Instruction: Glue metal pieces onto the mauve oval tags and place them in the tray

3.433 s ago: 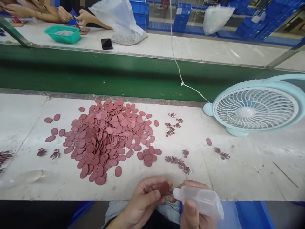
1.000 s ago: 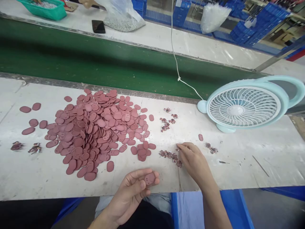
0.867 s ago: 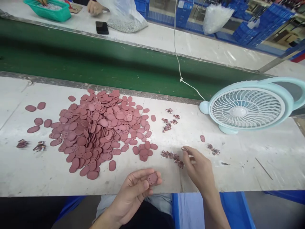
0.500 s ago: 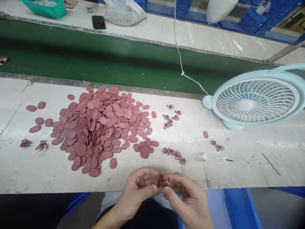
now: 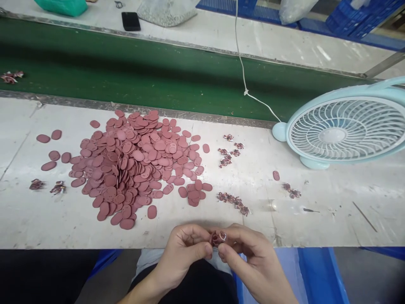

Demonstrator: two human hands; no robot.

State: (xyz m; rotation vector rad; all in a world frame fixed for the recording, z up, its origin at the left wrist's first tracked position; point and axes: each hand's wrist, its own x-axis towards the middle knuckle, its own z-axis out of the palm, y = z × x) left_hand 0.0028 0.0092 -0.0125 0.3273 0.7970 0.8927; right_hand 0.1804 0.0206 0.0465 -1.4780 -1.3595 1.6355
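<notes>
My left hand [image 5: 185, 254] and my right hand [image 5: 249, 255] meet just over the table's near edge. Between their fingertips is a small reddish-brown piece [image 5: 215, 239] with a shiny metal ring [image 5: 223, 236] at its right side. Both hands are closed in a pinch on it; the fingers hide part of it. Beyond my left hand lies a large heap of reddish-brown oval discs [image 5: 136, 160], some with small holes. A row of small brown clusters with shiny bits [image 5: 233, 201] lies beyond my right hand.
A light-blue fan [image 5: 332, 135] stands at the right, its white cord [image 5: 241, 59] crossing a green strip [image 5: 142, 63]. More brown clusters [image 5: 226, 160], a loose disc [image 5: 276, 175] and a thin rod [image 5: 364, 216] lie on the table. A black phone-like slab [image 5: 130, 21] sits at the back.
The held piece has turned slightly between my fingertips, and its disc face shows less. A brown cluster on the green strip at far left has come further into view. The whole view has shifted slightly.
</notes>
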